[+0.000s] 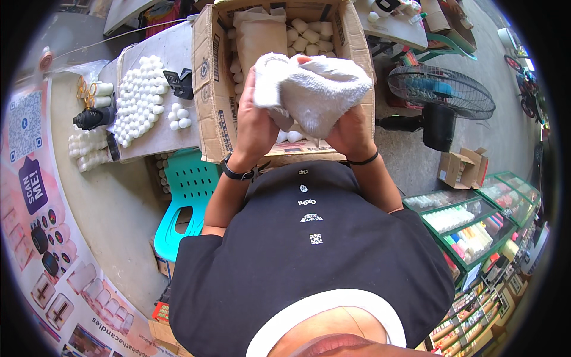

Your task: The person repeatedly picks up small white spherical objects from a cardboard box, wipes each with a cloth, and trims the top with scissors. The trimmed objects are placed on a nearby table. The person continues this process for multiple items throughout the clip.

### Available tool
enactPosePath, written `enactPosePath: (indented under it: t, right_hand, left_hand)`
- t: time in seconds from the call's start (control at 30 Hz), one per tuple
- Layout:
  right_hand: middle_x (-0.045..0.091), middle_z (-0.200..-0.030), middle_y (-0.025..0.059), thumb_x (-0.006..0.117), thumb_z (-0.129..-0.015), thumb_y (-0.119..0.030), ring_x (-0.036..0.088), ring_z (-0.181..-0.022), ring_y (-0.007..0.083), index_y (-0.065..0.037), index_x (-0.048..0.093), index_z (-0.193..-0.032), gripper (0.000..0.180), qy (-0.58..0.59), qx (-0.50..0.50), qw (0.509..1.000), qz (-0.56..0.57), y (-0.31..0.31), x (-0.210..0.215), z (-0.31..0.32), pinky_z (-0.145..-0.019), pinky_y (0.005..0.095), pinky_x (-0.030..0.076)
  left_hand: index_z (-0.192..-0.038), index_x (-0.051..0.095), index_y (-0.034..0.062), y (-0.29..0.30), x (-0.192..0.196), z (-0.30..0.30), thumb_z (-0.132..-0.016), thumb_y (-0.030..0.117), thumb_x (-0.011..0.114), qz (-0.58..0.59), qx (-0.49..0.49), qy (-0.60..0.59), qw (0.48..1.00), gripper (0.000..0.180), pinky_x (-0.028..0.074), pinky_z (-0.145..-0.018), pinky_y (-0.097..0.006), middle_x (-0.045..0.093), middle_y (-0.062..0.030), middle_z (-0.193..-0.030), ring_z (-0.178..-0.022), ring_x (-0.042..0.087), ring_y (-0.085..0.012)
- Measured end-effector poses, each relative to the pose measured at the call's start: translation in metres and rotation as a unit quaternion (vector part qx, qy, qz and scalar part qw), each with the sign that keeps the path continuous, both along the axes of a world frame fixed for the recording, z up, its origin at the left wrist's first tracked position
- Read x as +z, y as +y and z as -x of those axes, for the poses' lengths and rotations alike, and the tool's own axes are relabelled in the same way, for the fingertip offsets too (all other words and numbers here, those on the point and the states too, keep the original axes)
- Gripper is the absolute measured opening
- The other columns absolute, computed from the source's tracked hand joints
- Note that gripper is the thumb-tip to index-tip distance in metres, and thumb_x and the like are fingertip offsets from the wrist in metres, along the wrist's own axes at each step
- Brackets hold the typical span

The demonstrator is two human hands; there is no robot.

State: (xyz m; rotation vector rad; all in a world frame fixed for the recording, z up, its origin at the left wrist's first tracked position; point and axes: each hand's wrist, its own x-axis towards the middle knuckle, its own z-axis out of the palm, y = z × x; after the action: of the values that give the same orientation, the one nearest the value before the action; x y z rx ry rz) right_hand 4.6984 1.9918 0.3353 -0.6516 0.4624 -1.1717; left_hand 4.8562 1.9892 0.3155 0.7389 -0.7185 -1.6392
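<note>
A white terry cloth (321, 95) is bunched between my two hands in front of my chest, above the near part of an open cardboard box (209, 89). My left hand (257, 128) grips its left side, and my right hand (351, 132) holds it from the right, fingers mostly behind the folds. Whether anything is wrapped inside the cloth cannot be seen. Inside the box lie many short white candles (310, 37) and a brown paper sheet (260, 35); the cloth covers part of them.
On the table to the left stand rows of white candles (141, 98) and a small black device (178, 83). A turquoise plastic chair (189, 181) is below it. At right are a black standing fan (440, 95), a small carton (464, 169) and a green-framed display case (470, 226).
</note>
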Motion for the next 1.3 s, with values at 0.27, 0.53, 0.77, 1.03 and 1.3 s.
enactPosePath:
  t: [0.27, 0.53, 0.77, 1.03, 1.3]
  right_hand:
    - [0.046, -0.14, 0.0109, 0.039, -0.101, -0.04, 0.045, -0.129, 0.0235, -0.003, 0.038, -0.14, 0.053, 0.122, -0.037, 0.98, -0.152, 0.004, -0.02, 0.022, -0.107, 0.041, 0.039]
    - [0.059, -0.113, 0.0039, 0.049, -0.101, -0.026, 0.058, -0.097, 0.0095, -0.001, 0.055, -0.121, 0.032, 0.13, -0.086, 0.987, 0.05, 0.003, -0.009, 0.0, -0.082, 0.0255, 0.047]
    - [0.058, -0.092, 0.0034, 0.076, -0.083, -0.02, 0.061, -0.085, 0.0084, -0.002, 0.051, -0.106, 0.039, 0.289, -0.103, 0.941, 0.14, 0.002, 0.013, -0.031, -0.072, 0.022, 0.05]
    - [0.045, -0.082, -0.0015, 0.072, -0.087, -0.014, 0.053, -0.082, 0.0051, -0.006, 0.044, -0.094, 0.029, 0.248, -0.138, 0.954, 0.101, 0.004, 0.012, -0.046, -0.071, 0.0199, 0.046]
    - [0.046, -0.081, -0.0026, 0.06, -0.095, -0.01, 0.043, -0.077, 0.0031, -0.006, 0.044, -0.089, 0.017, 0.223, -0.211, 0.945, 0.115, -0.002, 0.003, -0.053, -0.067, 0.0173, 0.038]
  left_hand:
    - [-0.128, 0.047, 0.0049, -0.007, -0.011, -0.014, -0.102, 0.044, 0.03, -0.054, 0.069, 0.023, 0.996, 0.05, 0.043, -0.101, -0.041, 0.058, -0.0109, -0.123, -0.114, 0.056, -0.0259]
    - [-0.125, 0.049, 0.0034, 0.003, -0.001, -0.003, -0.099, 0.048, 0.034, -0.047, 0.023, 0.02, 0.998, 0.054, 0.051, -0.092, -0.04, 0.061, -0.011, -0.114, -0.105, 0.062, -0.0233]
    - [-0.127, 0.048, -0.0012, 0.014, -0.001, 0.001, -0.099, 0.028, 0.045, 0.012, 0.036, -0.139, 0.99, 0.04, 0.053, -0.083, -0.032, 0.06, -0.012, -0.112, -0.097, 0.063, -0.0195]
    - [-0.101, 0.058, -0.0022, 0.003, -0.009, 0.006, -0.09, 0.016, 0.057, 0.031, 0.105, -0.108, 0.988, 0.021, 0.049, -0.07, -0.029, 0.061, -0.0065, -0.09, -0.08, 0.059, -0.0148]
    - [-0.084, 0.059, -0.0028, -0.009, 0.003, 0.019, -0.091, 0.018, 0.052, 0.202, 0.207, -0.312, 0.905, 0.023, 0.042, -0.061, -0.03, 0.056, -0.0056, -0.079, -0.068, 0.054, -0.0156]
